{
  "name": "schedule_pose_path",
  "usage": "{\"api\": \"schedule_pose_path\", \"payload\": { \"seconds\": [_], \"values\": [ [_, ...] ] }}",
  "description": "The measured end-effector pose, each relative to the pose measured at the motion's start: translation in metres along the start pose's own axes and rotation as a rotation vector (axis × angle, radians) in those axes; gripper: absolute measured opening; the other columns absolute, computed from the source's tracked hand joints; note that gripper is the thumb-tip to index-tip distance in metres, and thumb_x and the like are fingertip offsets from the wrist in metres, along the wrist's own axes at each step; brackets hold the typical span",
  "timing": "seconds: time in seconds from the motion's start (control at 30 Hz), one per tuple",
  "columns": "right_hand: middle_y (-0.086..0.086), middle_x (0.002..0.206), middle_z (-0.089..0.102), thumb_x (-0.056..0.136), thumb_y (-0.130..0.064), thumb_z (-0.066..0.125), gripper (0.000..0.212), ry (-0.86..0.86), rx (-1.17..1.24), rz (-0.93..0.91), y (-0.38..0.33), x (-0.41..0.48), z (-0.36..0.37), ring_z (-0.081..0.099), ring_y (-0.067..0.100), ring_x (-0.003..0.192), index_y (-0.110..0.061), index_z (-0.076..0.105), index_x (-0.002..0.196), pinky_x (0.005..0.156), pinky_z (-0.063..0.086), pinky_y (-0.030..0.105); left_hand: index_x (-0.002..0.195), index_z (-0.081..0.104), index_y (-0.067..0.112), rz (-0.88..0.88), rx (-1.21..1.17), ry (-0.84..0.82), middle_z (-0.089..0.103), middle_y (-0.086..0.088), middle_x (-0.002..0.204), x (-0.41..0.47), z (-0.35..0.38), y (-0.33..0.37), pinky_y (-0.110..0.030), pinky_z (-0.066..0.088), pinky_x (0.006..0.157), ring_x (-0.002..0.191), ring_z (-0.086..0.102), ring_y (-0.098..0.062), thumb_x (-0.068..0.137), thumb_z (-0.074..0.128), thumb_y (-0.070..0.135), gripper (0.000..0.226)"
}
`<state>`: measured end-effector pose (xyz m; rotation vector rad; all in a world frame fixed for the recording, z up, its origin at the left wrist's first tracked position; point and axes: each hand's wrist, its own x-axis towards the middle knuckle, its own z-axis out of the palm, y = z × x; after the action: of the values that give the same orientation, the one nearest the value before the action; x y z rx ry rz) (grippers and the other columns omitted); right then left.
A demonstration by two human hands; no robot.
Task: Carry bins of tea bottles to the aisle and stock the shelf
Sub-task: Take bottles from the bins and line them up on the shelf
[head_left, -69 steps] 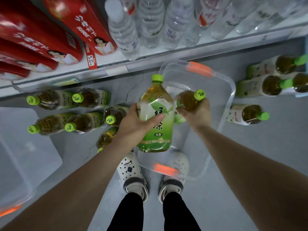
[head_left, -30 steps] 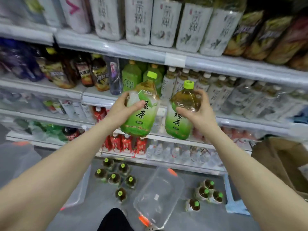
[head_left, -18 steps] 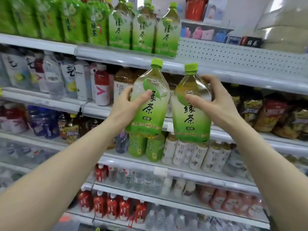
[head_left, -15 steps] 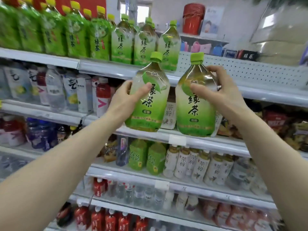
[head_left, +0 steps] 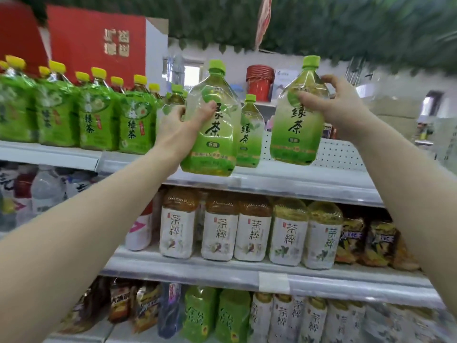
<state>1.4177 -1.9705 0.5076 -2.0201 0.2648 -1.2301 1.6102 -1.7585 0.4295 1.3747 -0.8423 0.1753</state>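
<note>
Left hand [head_left: 176, 131] fingers [head_left: 206, 111] wrapped round a clear green-labelled, green-capped tea bottle [head_left: 212, 134]; right hand [head_left: 342, 111] fingers likewise gripping a second one [head_left: 295, 125] (both upright), raised at the grey metal top shelf [head_left: 284, 180] edge.

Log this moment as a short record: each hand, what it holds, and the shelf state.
left hand: grips a clear plastic green-tea bottle with green cap, tilted
right hand: grips a second green-capped green-tea bottle, upright
top white metal shelf: bare at right; one matching bottle stands between the held two
placed yet: no, both in hand
</note>
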Motion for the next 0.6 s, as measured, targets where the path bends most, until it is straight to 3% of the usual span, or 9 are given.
{"api": "schedule_pose_path", "payload": {
  "seconds": [0.13, 0.2, 0.33, 0.5, 0.6],
  "values": [
    [0.001, 0.104, 0.065, 0.084, -0.022, 0.078, 0.065, 0.039, 0.011, 0.049, 0.032, 0.034, 0.012, 0.071, 0.017, 0.081, -0.013, 0.042, 0.139, 0.064, 0.061, 0.031, 0.147, 0.043, 0.019, 0.022, 0.025, -0.034, 0.036, -0.002, 0.154, 0.023, 0.013, -0.005, -0.046, 0.031, 0.114, 0.137, 0.039, -0.028, 0.072, 0.060, 0.080, 0.098],
    [0.004, 0.105, 0.064, 0.084, -0.019, 0.077, 0.066, 0.047, 0.009, 0.070, 0.052, 0.047, 0.017, 0.069, 0.017, 0.082, -0.010, 0.042, 0.139, 0.059, 0.059, 0.025, 0.148, 0.042, 0.019, 0.003, 0.019, -0.053, 0.041, -0.004, 0.152, 0.033, 0.022, -0.009, -0.045, 0.032, 0.112, 0.136, 0.041, -0.026, 0.069, 0.060, 0.083, 0.103],
    [0.014, 0.127, 0.059, 0.081, -0.023, 0.080, 0.067, -0.002, -0.024, 0.098, 0.085, 0.065, 0.025, 0.067, 0.029, 0.104, -0.013, 0.044, 0.137, 0.086, 0.058, 0.042, 0.147, 0.042, 0.021, 0.004, 0.063, -0.050, 0.050, -0.002, 0.145, 0.044, 0.034, -0.016, -0.049, 0.038, 0.109, 0.127, 0.049, -0.022, 0.056, 0.054, 0.092, 0.117],
    [0.013, 0.125, 0.062, 0.090, -0.021, 0.071, 0.058, -0.076, -0.077, 0.097, 0.105, 0.066, 0.023, 0.065, 0.024, 0.102, -0.013, 0.044, 0.142, 0.096, 0.054, 0.047, 0.144, 0.046, 0.023, -0.021, 0.002, -0.069, 0.056, 0.001, 0.137, 0.049, 0.046, -0.026, -0.052, 0.041, 0.107, 0.123, 0.054, -0.022, 0.044, 0.056, 0.098, 0.125],
    [0.010, 0.135, 0.057, 0.091, -0.031, 0.070, 0.062, -0.014, -0.415, -0.044, 0.103, 0.063, 0.023, 0.059, 0.025, 0.117, -0.019, 0.042, 0.146, 0.104, 0.047, 0.047, 0.142, 0.048, 0.023, -0.026, -0.023, -0.060, 0.059, 0.001, 0.134, 0.052, 0.050, -0.030, -0.052, 0.043, 0.106, 0.121, 0.056, -0.021, 0.043, 0.058, 0.097, 0.124]
  ]
}}
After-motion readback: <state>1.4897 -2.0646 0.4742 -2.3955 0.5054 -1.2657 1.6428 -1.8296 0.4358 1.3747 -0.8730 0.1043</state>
